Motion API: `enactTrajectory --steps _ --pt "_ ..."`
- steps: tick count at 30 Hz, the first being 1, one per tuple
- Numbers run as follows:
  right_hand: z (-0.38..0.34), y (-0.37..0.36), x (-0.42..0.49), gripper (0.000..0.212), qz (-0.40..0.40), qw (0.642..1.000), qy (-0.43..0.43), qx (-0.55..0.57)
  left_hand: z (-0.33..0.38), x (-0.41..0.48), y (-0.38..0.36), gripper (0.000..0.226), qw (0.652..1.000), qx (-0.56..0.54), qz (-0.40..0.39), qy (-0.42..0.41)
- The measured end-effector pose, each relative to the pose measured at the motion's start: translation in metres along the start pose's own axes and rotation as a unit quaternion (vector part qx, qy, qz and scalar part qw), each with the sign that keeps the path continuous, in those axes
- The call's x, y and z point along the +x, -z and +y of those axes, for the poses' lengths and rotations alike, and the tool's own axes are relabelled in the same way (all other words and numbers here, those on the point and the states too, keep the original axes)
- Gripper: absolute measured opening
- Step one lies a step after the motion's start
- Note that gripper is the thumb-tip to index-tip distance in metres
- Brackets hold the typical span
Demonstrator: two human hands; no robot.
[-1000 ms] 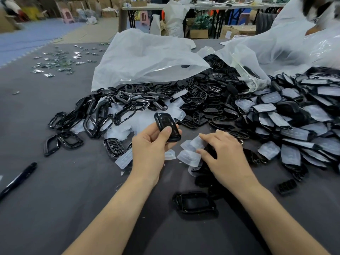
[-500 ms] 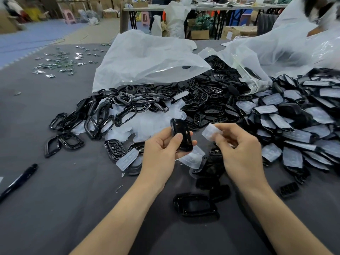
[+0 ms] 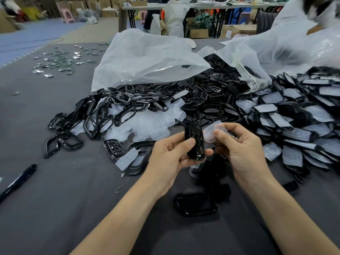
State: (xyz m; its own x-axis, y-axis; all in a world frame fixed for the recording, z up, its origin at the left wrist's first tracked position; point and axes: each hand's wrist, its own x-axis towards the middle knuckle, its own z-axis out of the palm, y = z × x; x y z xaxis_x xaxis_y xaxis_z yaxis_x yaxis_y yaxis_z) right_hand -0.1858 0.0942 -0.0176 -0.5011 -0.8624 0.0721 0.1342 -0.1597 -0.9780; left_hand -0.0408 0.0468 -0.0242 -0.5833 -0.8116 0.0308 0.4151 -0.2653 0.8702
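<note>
Left hand (image 3: 171,155) grips the upright glossy black plastic fob shell (image 3: 194,142); right hand (image 3: 239,144) pinches the translucent rubber button pad (image 3: 213,133) at its two o'clock.

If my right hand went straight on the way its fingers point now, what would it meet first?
Probably the black shell held upright in the left hand. The clear pad pinched by the right hand sits just beside it, leading the way. Depth is hard to judge.

A white plastic bag (image 3: 147,57) is lying on the grey table (image 3: 55,208). Black frames (image 3: 95,115) are spilling out just in front of it, shiny metal bits (image 3: 60,61) are lying scattered to its left, and a black pen (image 3: 18,181) is lying well in front of it, leftward.
</note>
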Motion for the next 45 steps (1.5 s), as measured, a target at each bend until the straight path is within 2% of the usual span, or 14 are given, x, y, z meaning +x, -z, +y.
enactTrajectory --steps 4,7,10,12,14,16,22,26,33,36,40,45 --pt "0.000 -0.001 -0.001 0.017 -0.006 1.000 0.009 -0.005 0.001 0.000 0.001 0.020 1.000 0.013 0.002 0.002" --pt "0.001 0.001 0.001 0.012 -0.002 0.999 0.017 -0.038 0.000 0.000 0.001 0.020 1.000 0.019 0.005 0.000" --pt "0.001 0.000 -0.001 0.028 -0.030 0.987 0.087 -0.135 0.000 0.000 0.000 0.021 1.000 0.026 0.006 0.002" --pt "-0.002 -0.002 -0.004 0.032 -0.055 0.964 0.162 -0.203 -0.001 0.000 0.000 0.021 1.000 0.028 0.004 0.004" --pt "-0.003 -0.002 -0.005 0.024 -0.053 0.934 0.222 -0.274 -0.001 0.000 0.001 0.025 1.000 0.027 -0.001 0.006" --pt "-0.003 -0.001 -0.004 0.017 -0.038 0.912 0.240 -0.329 -0.001 0.000 0.001 0.024 1.000 0.015 -0.011 0.012" --pt "-0.003 -0.002 -0.004 0.022 -0.050 0.885 0.259 -0.384 -0.001 0.001 0.005 0.023 0.999 -0.004 -0.023 0.029" --pt "-0.002 -0.002 -0.004 0.011 -0.028 0.874 0.289 -0.389 -0.001 0.001 0.004 0.022 0.999 -0.008 -0.022 0.030" --pt "-0.008 0.004 -0.003 0.008 0.029 0.904 0.269 -0.332 -0.003 0.002 0.003 0.022 0.999 0.027 0.034 -0.010" --pt "-0.012 0.005 -0.004 0.012 0.023 0.930 0.245 -0.272 -0.004 0.003 0.004 0.021 0.998 0.033 0.049 -0.026" --pt "-0.013 0.003 -0.004 0.013 0.005 0.974 0.158 -0.164 -0.006 0.004 0.006 0.020 0.997 0.036 0.054 -0.031" --pt "-0.018 0.002 -0.004 0.015 -0.026 0.991 0.106 -0.073 -0.007 0.005 0.008 0.020 0.996 0.045 0.070 -0.032"
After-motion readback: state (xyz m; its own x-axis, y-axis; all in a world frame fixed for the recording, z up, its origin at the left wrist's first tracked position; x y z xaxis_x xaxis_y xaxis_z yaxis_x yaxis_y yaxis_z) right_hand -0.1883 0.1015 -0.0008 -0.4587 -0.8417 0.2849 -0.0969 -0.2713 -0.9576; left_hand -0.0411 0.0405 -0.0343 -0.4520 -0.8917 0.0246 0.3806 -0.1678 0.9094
